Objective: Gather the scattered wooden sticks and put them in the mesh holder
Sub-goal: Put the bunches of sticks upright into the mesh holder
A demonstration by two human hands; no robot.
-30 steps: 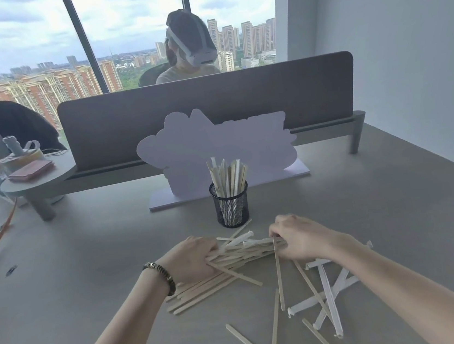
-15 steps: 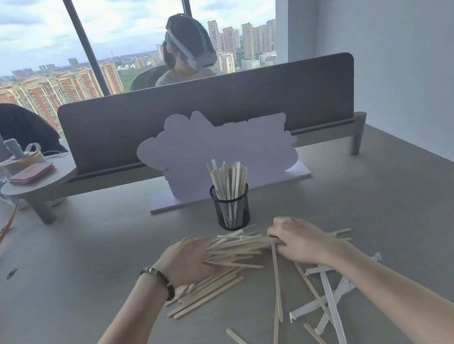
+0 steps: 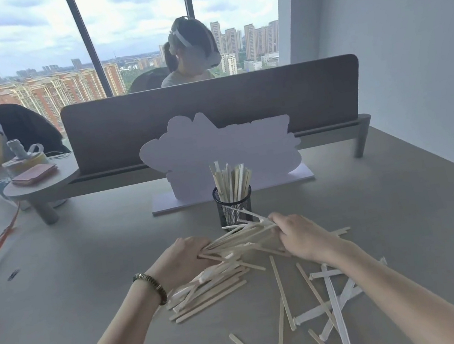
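A: How did the hands sit, against half a second before?

B: The left hand (image 3: pixel 185 261) lay knuckles up on the near-left end of the bundle of sticks (image 3: pixel 242 237), fingers curled over it, much where it had been. The right hand (image 3: pixel 299 234) closed around the bundle's far-right end. That end had lifted: before, the bundle lay nearly flat on the table (image 3: pixel 89 274), and now it slanted upward to the right, its tips fanned out in front of the mesh holder (image 3: pixel 234 211).

A: So both hands gripped the same bundle?

B: Yes, one at each end, hands apart with the sticks spanning between them.

A: And the holder?

B: It stood upright just beyond the hands, near the middle of the table, in front of the white cutout sign (image 3: pixel 223 155). It already held a cluster of standing sticks (image 3: pixel 231 181). It had not shifted.

A: What remained on the table?

B: A flat pile of sticks (image 3: pixel 206 294) lay under and near the left wrist, unmoved. Loose sticks (image 3: pixel 282 293) and white paper wrappers (image 3: pixel 334 301) were scattered to the near right, beneath the right forearm. A beaded bracelet (image 3: pixel 151 287) circled the left wrist.
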